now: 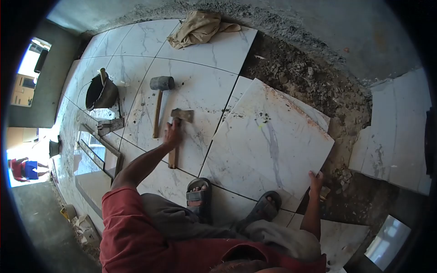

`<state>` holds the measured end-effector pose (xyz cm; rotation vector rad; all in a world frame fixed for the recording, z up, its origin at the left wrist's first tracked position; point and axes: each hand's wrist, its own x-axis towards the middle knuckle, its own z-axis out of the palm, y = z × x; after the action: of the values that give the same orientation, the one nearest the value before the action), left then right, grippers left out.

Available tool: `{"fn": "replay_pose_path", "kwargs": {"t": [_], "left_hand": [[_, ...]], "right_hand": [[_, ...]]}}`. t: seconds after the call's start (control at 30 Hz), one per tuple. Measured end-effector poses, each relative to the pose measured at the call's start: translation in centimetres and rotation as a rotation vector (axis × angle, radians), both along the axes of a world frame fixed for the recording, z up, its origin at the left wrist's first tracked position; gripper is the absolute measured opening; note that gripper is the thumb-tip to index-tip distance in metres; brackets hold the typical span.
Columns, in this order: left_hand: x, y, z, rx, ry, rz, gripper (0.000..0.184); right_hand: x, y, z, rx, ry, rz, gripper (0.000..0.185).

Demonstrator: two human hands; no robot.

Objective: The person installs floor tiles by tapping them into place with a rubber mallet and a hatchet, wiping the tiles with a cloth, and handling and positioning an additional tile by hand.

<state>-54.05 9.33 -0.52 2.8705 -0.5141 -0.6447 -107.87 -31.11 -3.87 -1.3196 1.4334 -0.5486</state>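
Note:
My left hand (173,133) is closed round the upper handle of a hammer (183,114), whose metal head lies over the laid floor tiles. To its left a rubber mallet (162,83) with a wooden handle lies on the same tile. My right hand (316,182) grips the lower right corner of a loose marble-patterned tile (273,141), its thumb and fingers at the edge. The loose tile overlaps another tile (314,112) beneath it and carries small crumbs of debris. My feet in sandals stand just below.
A black bucket (108,94) and a metal frame (111,152) stand at the left. A tan cloth (200,28) lies at the top. Rubble (300,68) covers bare ground at the right, beside more tiles (391,132). Another person (25,169) is far left.

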Motion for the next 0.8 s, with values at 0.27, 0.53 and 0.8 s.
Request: {"fn": "replay_pose_path", "kwargs": {"t": [0.27, 0.53, 0.8], "left_hand": [[-3.0, -5.2, 2.3, -0.424, 0.022, -0.316, 0.047], [-9.6, -14.1, -1.0, -0.340, 0.146, -0.547, 0.061], [-8.6, -16.0, -0.5, -0.224, 0.227, -0.259, 0.073]], "right_hand": [[-0.4, 0.5, -0.6, 0.034, -0.078, -0.055, 0.033], [-1.1, 0.5, -2.8, -0.129, 0.246, -0.142, 0.030], [-0.1, 0.1, -0.6, -0.051, 0.458, -0.056, 0.034]]}}
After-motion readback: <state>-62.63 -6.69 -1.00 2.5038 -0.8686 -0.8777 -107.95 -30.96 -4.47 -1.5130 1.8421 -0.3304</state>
